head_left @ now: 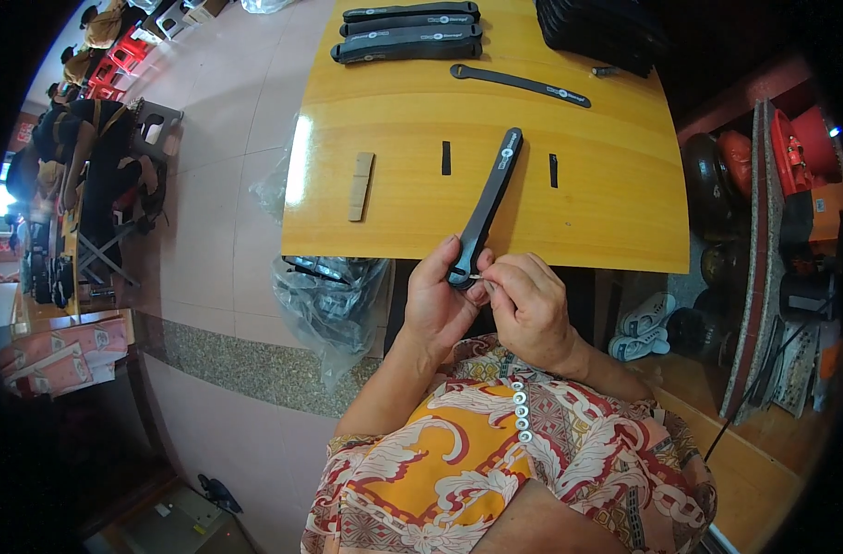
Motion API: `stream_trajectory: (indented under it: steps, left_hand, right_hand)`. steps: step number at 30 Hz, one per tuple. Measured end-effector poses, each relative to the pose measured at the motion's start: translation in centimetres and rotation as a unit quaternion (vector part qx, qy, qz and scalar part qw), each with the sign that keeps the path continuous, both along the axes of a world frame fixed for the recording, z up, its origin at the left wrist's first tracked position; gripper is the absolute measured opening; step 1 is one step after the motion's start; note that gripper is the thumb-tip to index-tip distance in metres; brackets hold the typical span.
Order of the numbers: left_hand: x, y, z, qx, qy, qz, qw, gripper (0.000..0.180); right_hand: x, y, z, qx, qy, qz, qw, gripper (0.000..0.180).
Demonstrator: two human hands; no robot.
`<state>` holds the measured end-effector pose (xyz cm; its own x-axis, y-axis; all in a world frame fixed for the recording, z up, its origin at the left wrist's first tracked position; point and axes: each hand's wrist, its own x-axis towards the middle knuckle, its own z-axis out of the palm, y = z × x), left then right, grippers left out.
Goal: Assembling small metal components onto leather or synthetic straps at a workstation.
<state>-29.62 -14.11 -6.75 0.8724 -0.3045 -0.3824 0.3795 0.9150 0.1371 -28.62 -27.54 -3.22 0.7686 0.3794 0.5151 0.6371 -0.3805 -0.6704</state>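
Observation:
A long black strap with rounded ends and a pale print slants up and away over the table's near edge. My left hand is closed around its near end, thumb along the side, close to a slot there. Against that same end, my right hand is closed in a pinch; a small pale tip shows between its fingertips, too small to name. Farther off lies another black strap. Two short black strips and a flat brownish-grey bar rest on the table around the held strap.
The yellow wooden table carries stacked black straps at the far left and a dark pile at the far right. A clear plastic bag hangs by the near left edge. Shoes stand at lower right.

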Motion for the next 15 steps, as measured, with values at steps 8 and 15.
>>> stream_trajectory:
  steps: [8, 15]
  left_hand:
    - [0.07, -0.44, 0.10, 0.048, -0.003, 0.012, 0.999, 0.022]
    - [-0.07, -0.81, 0.89, 0.148, -0.037, 0.029, 0.988, 0.022]
  right_hand:
    - [-0.07, -0.19, -0.30, -0.001, -0.003, -0.002, 1.000, 0.025]
    - [-0.13, -0.16, -0.42, -0.005, -0.039, -0.006, 0.999, 0.024]
